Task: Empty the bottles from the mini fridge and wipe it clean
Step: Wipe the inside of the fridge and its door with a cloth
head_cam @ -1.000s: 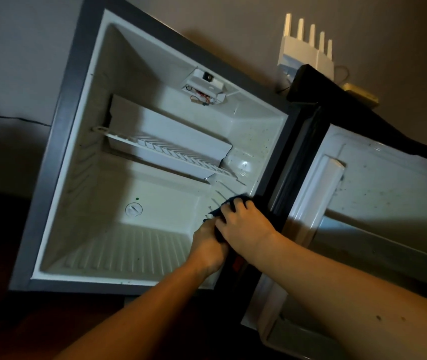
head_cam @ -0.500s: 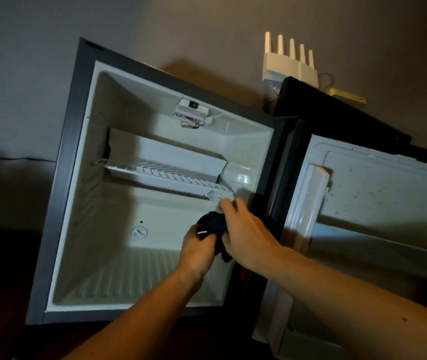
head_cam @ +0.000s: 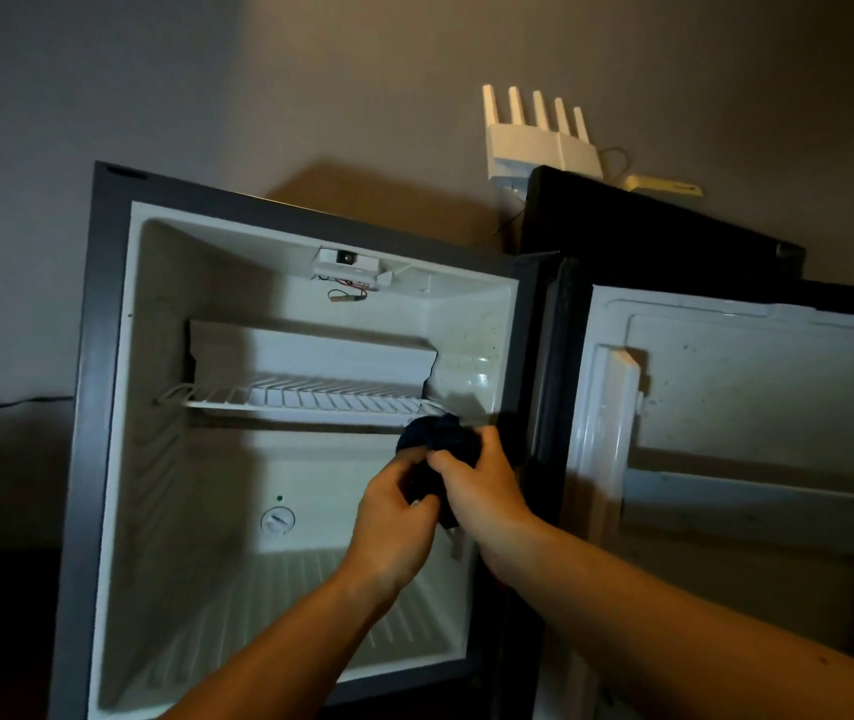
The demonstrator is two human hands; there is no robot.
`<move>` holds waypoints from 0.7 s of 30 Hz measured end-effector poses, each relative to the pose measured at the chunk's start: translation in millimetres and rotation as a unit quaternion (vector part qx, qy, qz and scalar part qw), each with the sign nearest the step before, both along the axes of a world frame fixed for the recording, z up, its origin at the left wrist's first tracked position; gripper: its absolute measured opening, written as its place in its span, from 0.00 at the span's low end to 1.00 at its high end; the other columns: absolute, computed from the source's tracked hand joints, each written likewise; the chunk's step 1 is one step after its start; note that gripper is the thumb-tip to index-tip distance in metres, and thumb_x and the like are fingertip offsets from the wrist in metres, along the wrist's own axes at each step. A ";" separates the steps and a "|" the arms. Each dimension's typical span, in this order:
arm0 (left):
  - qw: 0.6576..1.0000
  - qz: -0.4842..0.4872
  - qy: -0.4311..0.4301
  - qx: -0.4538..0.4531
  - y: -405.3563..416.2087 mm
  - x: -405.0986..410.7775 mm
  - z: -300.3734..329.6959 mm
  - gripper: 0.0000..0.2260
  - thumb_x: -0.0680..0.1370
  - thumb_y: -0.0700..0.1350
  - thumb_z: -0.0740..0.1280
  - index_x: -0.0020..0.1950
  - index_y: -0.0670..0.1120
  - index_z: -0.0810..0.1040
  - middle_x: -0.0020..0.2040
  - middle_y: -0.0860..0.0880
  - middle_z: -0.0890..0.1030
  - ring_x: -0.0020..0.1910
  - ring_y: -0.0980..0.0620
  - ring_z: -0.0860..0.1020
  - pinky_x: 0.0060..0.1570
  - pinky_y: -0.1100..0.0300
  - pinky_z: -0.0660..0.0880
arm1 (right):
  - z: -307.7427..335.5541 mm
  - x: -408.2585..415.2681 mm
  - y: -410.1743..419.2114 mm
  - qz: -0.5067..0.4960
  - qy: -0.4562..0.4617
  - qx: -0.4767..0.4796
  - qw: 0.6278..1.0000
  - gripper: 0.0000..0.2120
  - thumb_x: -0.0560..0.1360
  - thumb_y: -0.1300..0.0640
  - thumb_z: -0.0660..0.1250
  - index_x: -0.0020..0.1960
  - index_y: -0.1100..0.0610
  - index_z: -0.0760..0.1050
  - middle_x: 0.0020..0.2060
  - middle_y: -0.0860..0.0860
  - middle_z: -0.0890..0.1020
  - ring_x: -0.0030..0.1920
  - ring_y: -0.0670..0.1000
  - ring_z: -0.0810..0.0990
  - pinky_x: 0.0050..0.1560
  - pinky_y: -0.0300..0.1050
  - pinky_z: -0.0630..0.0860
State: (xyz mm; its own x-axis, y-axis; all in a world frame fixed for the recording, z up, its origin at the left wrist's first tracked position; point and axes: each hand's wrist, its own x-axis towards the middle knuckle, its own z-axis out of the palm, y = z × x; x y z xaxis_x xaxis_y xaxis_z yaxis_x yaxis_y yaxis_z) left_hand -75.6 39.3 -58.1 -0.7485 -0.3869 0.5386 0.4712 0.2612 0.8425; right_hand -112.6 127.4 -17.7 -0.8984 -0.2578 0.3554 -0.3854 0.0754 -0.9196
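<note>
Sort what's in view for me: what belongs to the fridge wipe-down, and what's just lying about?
Part of the job:
- mini fridge, door open, no bottles visible inside
- wire shelf
- dark cloth, held by the left hand and right hand together

Just lying about:
- white router against the wall
- pale flat thing beside it
- cable along the wall

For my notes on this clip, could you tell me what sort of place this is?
Probably a dim hotel room or bedroom: a small grey-framed mini fridge stands open against a bare wall, beside a white five-antenna router.
</note>
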 end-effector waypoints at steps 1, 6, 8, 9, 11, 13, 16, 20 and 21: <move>0.999 -0.006 -0.009 -0.033 -3.2 0.4 2.3 0.22 0.73 0.31 0.63 0.62 0.52 0.79 0.51 0.53 0.84 0.51 0.56 0.82 0.51 0.60 0.79 | 0.7 -2.5 1.1 -0.011 0.004 -0.006 1.000 0.15 0.76 0.56 0.66 0.61 0.49 0.69 0.51 0.51 0.80 0.50 0.52 0.80 0.51 0.52 0.81; 0.985 0.027 -0.030 -0.166 -26.8 7.0 18.3 0.19 0.74 0.34 0.62 0.55 0.54 0.82 0.46 0.57 0.84 0.44 0.60 0.81 0.46 0.65 0.77 | -2.6 -13.9 -1.9 -0.037 0.014 0.011 0.999 0.15 0.74 0.63 0.67 0.55 0.49 0.69 0.49 0.51 0.78 0.51 0.54 0.80 0.52 0.52 0.80; 0.963 0.117 -0.038 -0.241 -34.2 10.1 21.9 0.11 0.76 0.39 0.64 0.48 0.55 0.81 0.43 0.57 0.81 0.40 0.58 0.79 0.39 0.64 0.75 | -6.5 -19.7 -4.2 -0.051 0.026 0.037 0.998 0.15 0.72 0.63 0.70 0.55 0.50 0.70 0.48 0.52 0.78 0.52 0.55 0.80 0.53 0.54 0.80; 0.932 0.195 -0.022 -0.304 -39.2 11.6 23.9 0.06 0.76 0.42 0.66 0.47 0.53 0.80 0.43 0.55 0.80 0.39 0.55 0.78 0.38 0.62 0.75 | -9.6 -22.5 -5.5 -0.050 0.030 0.051 0.997 0.16 0.72 0.62 0.71 0.56 0.52 0.72 0.50 0.53 0.79 0.52 0.56 0.81 0.53 0.54 0.80; 0.815 0.330 0.041 -0.475 -54.2 6.2 27.9 0.05 0.72 0.43 0.71 0.47 0.47 0.80 0.44 0.49 0.79 0.41 0.49 0.77 0.38 0.57 0.75 | -16.8 -25.0 -8.5 -0.050 0.049 0.109 0.992 0.19 0.72 0.62 0.72 0.61 0.55 0.72 0.54 0.53 0.79 0.55 0.56 0.80 0.54 0.50 0.80; 0.689 0.398 0.066 -0.602 -72.6 -5.6 30.7 0.16 0.65 0.41 0.76 0.52 0.43 0.79 0.47 0.43 0.79 0.44 0.42 0.77 0.41 0.51 0.75 | -24.0 -24.8 -10.8 -0.050 0.101 0.179 0.977 0.20 0.73 0.60 0.72 0.63 0.53 0.72 0.56 0.52 0.78 0.55 0.54 0.80 0.53 0.47 0.81; 0.636 0.417 0.053 -0.648 -95.3 -17.3 39.0 0.24 0.64 0.41 0.78 0.58 0.41 0.78 0.52 0.39 0.78 0.49 0.37 0.77 0.46 0.46 0.75 | -28.9 -18.7 -10.8 -0.029 0.248 0.279 0.927 0.19 0.75 0.60 0.69 0.64 0.49 0.71 0.60 0.50 0.75 0.58 0.52 0.79 0.55 0.40 0.78; 0.624 0.427 0.020 -0.654 -109.6 -26.5 45.9 0.17 0.70 0.42 0.75 0.57 0.42 0.77 0.49 0.40 0.77 0.45 0.38 0.77 0.44 0.47 0.74 | -32.5 -15.6 -10.3 0.008 0.526 0.428 0.735 0.20 0.76 0.58 0.69 0.66 0.54 0.69 0.61 0.58 0.71 0.58 0.61 0.76 0.52 0.54 0.80; 0.625 0.429 0.018 -0.652 -111.8 -27.7 48.0 0.15 0.72 0.43 0.73 0.56 0.42 0.76 0.48 0.40 0.77 0.43 0.38 0.77 0.42 0.47 0.74 | -32.3 -15.6 -10.7 0.016 0.560 0.451 0.695 0.20 0.75 0.58 0.70 0.65 0.55 0.69 0.61 0.59 0.72 0.57 0.62 0.77 0.50 0.56 0.81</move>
State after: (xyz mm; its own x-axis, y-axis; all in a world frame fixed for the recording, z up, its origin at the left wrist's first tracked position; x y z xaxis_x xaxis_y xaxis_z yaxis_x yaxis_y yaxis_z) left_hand -103.3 -72.5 -10.1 -0.5445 0.1475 0.8257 -0.3018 0.8840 -0.3570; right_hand -128.2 116.7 -50.0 -0.1780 -0.8429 0.5078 -0.8363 0.4015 0.3733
